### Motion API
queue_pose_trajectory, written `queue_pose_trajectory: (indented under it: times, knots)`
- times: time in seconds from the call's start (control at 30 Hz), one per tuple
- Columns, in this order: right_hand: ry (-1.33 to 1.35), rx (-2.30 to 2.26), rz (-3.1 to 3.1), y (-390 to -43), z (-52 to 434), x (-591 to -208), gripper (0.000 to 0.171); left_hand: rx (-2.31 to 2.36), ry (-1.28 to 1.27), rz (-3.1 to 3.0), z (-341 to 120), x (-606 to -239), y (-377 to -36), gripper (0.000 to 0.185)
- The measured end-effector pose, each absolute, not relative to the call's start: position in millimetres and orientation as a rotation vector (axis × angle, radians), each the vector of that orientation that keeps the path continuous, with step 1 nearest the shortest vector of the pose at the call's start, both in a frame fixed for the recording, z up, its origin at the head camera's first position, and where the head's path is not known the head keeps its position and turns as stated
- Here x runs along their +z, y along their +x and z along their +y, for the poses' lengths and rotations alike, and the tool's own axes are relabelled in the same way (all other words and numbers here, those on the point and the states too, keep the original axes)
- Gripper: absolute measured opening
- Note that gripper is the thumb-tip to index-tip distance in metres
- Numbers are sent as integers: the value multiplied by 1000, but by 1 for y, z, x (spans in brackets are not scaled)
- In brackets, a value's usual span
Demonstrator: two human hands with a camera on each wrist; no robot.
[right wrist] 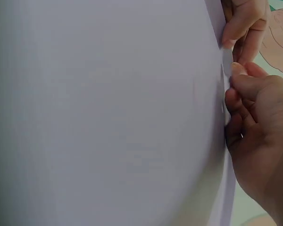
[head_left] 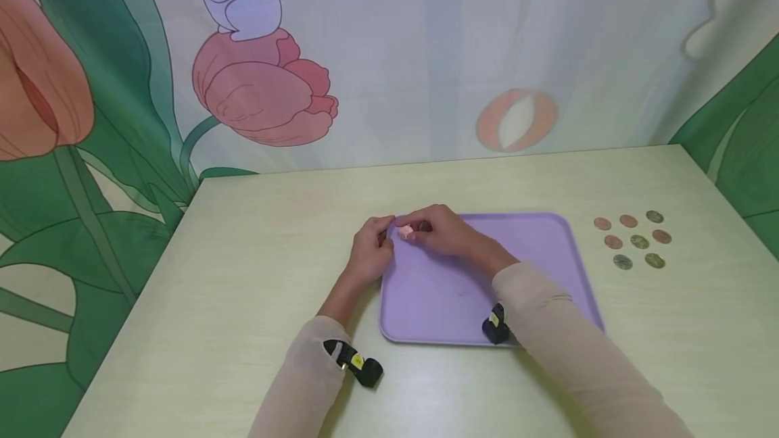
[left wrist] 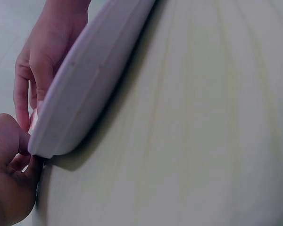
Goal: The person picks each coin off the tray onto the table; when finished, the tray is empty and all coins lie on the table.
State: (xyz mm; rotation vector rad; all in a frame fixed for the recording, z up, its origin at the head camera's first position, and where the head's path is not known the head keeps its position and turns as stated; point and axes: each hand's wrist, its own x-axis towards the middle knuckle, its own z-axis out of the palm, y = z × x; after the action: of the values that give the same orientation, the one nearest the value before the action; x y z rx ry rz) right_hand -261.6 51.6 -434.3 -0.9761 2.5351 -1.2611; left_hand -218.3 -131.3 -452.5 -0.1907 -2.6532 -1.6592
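A shallow lilac tray (head_left: 438, 296) with rounded corners lies on the table. At its far left corner my left hand (head_left: 372, 249) grips the rim, thumb on the inside and fingers outside. Just beside it, over the same corner, my right hand (head_left: 447, 232) pinches a small pale pink thing (head_left: 406, 231) between thumb and fingers. Its kind is too small to tell; it looks soft or crumpled. The left wrist view shows the tray's outer wall (left wrist: 94, 70) from the side, with a bit of the pink thing (left wrist: 34, 118) behind its edge. Curled fingers hide part of it.
Several copper and brass-coloured coins (head_left: 639, 242) lie spread out to the right of the tray. The pale wooden table (head_left: 255, 276) ends at a printed curtain (head_left: 389, 73) with flowers behind it. Each sleeve carries a black wrist camera (head_left: 367, 372).
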Motion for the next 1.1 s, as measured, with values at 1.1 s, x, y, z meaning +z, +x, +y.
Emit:
queue_pose_trajectory:
  times: [1.1]
  knots:
    - [-369,-1337,2851,-214,258,-396,40,-1643,-145,-2683,-130,-452,-218,49]
